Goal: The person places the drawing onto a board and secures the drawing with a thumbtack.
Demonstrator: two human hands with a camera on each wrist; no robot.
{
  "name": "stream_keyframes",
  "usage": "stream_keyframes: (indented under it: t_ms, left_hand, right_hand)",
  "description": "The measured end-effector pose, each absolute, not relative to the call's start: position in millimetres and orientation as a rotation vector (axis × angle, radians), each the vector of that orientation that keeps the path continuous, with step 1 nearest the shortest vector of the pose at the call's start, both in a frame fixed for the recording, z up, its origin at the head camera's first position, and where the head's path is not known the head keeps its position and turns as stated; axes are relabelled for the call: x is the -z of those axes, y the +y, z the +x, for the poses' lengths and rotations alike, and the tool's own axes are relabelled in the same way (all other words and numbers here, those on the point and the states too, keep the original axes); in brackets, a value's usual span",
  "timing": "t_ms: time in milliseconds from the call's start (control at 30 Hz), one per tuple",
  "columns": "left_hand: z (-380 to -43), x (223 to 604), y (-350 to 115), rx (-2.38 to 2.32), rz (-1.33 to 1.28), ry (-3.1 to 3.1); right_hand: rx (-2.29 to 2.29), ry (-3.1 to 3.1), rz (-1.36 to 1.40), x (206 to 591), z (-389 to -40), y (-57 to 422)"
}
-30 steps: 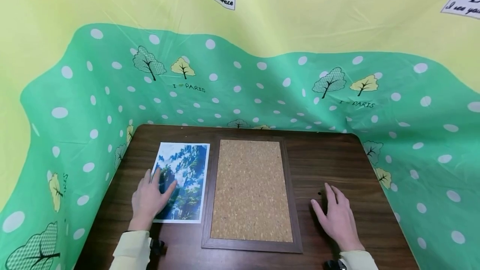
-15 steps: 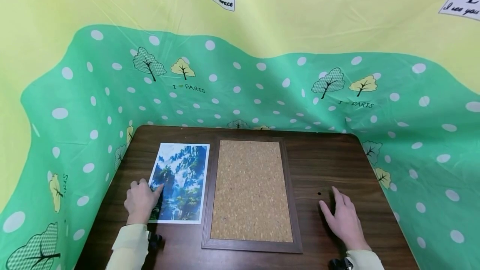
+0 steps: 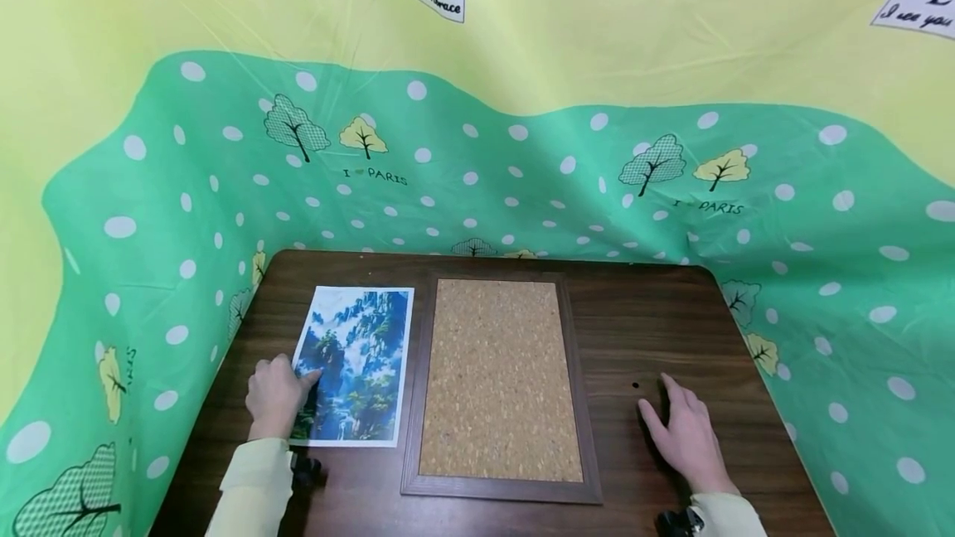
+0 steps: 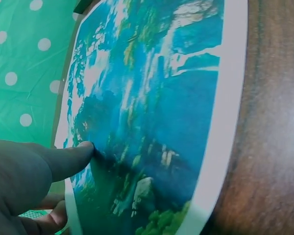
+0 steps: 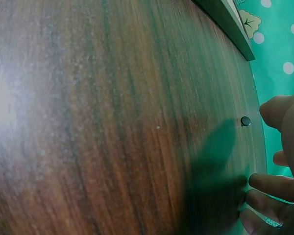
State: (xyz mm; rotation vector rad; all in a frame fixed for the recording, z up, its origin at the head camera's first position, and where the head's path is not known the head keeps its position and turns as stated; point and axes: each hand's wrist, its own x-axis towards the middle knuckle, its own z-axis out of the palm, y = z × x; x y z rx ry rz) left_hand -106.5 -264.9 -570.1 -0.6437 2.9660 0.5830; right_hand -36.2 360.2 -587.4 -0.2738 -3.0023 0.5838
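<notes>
A printed picture (image 3: 366, 363) of blue mountains and waterfalls, with a white border, lies on the left of the table. My left hand (image 3: 274, 396) pinches its left edge; in the left wrist view the thumb (image 4: 76, 159) lies on the printed face, and the other fingers curl at the edge, partly hidden. To the right of the picture is a cork board (image 3: 500, 379) in a dark brown frame. Over the table's right part, my right hand (image 3: 690, 446) has loosely spread fingers and holds nothing. Close to its fingertips is a small black round thing (image 5: 245, 121).
The dark wood-grain table (image 3: 642, 305) has rounded far corners. Green and yellow cloth (image 3: 515, 164) with white dots and tree prints hangs behind it and along both sides.
My left hand has drawn back from over the picture to its left edge, fingers now curled there. The picture has shifted slightly left. My right hand has moved a little right.
</notes>
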Motion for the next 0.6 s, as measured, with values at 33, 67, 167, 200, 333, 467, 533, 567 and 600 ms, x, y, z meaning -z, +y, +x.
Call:
stream_keyframes:
  t_ms: [33, 67, 167, 200, 333, 467, 533, 567, 600]
  left_hand:
    - [-107, 570, -266, -0.585, -0.642, 2.964]
    - [-108, 570, -266, -0.589, -0.641, 2.96]
    - [-110, 570, -268, -0.601, -0.646, 2.946]
    - [-110, 569, -268, -0.609, -0.649, 2.942]
    - [-110, 568, -272, -0.645, -0.651, 2.922]
    - [-109, 564, -277, -0.681, -0.659, 2.898]
    - [-109, 562, -280, -0.697, -0.663, 2.882]
    - [-108, 561, -281, -0.706, -0.67, 2.875]
    - [-108, 561, -282, -0.716, -0.675, 2.867]
  right_hand:
    - [-0.581, -3.003, -0.273, 588, -37, 360]
    - [-0.58, -3.002, -0.27, 588, -37, 360]
    - [-0.576, -2.996, -0.26, 588, -37, 360]
    - [-0.576, -2.995, -0.255, 588, -37, 360]
    - [-0.575, -2.995, -0.246, 587, -38, 361]
    - [-0.577, -3.002, -0.246, 586, -38, 361]
    - [-0.582, -3.003, -0.244, 586, -38, 361]
    - [-0.584, -3.004, -0.242, 586, -38, 361]
    - [-0.585, -3.005, -0.24, 585, -38, 361]
